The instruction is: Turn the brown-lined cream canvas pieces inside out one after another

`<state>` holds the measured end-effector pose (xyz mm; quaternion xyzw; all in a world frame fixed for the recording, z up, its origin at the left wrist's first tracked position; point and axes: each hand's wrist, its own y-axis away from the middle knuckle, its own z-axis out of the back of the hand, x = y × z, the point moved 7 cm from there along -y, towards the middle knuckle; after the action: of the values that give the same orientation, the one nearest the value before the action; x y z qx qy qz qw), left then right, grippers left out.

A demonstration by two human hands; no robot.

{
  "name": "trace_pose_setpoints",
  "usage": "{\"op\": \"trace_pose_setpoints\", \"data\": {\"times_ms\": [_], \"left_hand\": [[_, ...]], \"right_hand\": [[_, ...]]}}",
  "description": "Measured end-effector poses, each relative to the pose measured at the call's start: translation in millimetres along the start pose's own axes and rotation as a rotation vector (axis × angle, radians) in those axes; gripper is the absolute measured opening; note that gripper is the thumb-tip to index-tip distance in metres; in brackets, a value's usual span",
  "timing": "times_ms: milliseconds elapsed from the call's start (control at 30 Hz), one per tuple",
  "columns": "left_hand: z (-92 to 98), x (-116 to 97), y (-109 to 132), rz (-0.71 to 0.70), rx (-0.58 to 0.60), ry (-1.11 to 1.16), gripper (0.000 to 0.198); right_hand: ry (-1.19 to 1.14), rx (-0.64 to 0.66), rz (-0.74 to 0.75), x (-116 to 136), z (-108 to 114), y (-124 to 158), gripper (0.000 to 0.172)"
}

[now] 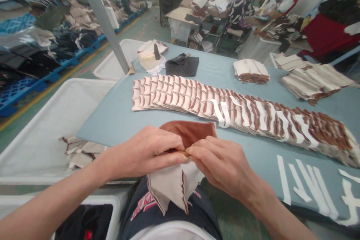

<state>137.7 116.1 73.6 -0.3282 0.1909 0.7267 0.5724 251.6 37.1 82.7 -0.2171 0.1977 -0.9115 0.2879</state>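
Note:
Both of my hands pinch one sewn piece [168, 186], cream fabric on one side and brown on the other, at the table's front edge. My left hand [153, 146] grips its folded edge from the left, thumb below and fingers above. Close beside it, my right hand [218, 161] is closed on the same edge, the fingertips almost meeting. The brown side stands up behind my fingers, and the cream part hangs over my lap. Beyond my hands lies a long overlapping row of similar pieces [168, 92], with white strips [261, 114] laid across its right part.
More white strips [309, 183] lie at the right on the blue table [107, 108]. Farther back are a dark cloth [188, 66], a yellowish roll [148, 60] and stacked pieces [250, 70]. White bins [53, 120] stand left, near a metal post [101, 15]. A person sits in the background.

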Motion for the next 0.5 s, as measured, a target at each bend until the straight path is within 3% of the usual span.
{"op": "trace_pose_setpoints", "data": {"times_ms": [100, 267, 367, 500], "left_hand": [[-1.2, -5.2, -5.8, 0.002, 0.073, 0.028, 0.027], [-8.3, -15.8, -11.6, -0.051, 0.019, 0.232, 0.034], [-17.8, -4.5, -10.0, -0.010, 0.024, 0.417, 0.036], [-22.6, 18.7, -4.1, 0.096, 0.047, 0.510, 0.036]], "right_hand": [[0.003, 0.040, 0.013, 4.8, 3.2, -3.4, 0.025], [-0.262, 0.092, -0.075, -3.0, 3.1, -5.1, 0.023], [-0.473, 0.127, -0.164, -16.7, -6.6, -1.5, 0.019], [-0.502, 0.188, -0.239, -29.6, -19.9, 1.0, 0.016]]}}
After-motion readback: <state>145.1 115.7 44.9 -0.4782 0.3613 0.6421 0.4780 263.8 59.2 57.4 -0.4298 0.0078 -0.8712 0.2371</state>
